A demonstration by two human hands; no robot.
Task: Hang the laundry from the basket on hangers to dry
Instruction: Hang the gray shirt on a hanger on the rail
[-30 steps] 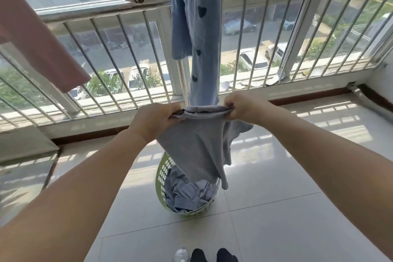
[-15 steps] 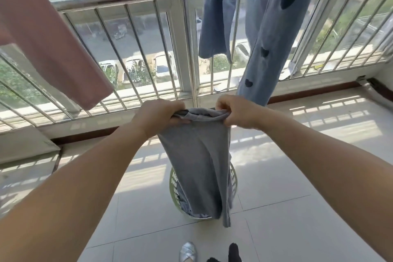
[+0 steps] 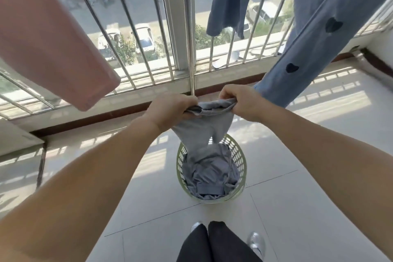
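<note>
Legs in black trousers nearest, bare tiled floor on both sides. Pale green perforated plastic basket ahead, grey laundry inside. Left hand and right hand grip the bunched top edge of a grey garment, long axis vertical, tail reaching into the basket. Beyond: metal window bars, pink cloth left, blue heart-print trousers right.

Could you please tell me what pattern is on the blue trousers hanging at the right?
The blue trousers carry scattered dark heart shapes, seen in the head view.
</note>
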